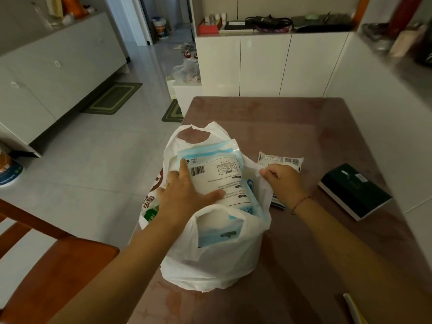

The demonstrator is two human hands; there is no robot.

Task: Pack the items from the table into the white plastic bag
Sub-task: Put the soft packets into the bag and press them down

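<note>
The white plastic bag (217, 260) stands open on the brown table (292, 127). A flat blue-and-white packet (217, 174) with a barcode sticks up out of the bag's mouth. My left hand (184, 195) lies on that packet, thumb and fingers spread around its lower edge. My right hand (284, 183) pinches the bag's right rim and holds it open. A small white wrapped packet (280, 159) lies on the table just behind my right hand. A dark green box (354, 190) rests to the right.
A wooden chair (53, 265) stands at the table's left. White cabinets (264, 64) line the wall beyond the table's far edge. A yellowish item (353, 309) shows at the bottom right. Green mats (114, 98) lie on the tiled floor.
</note>
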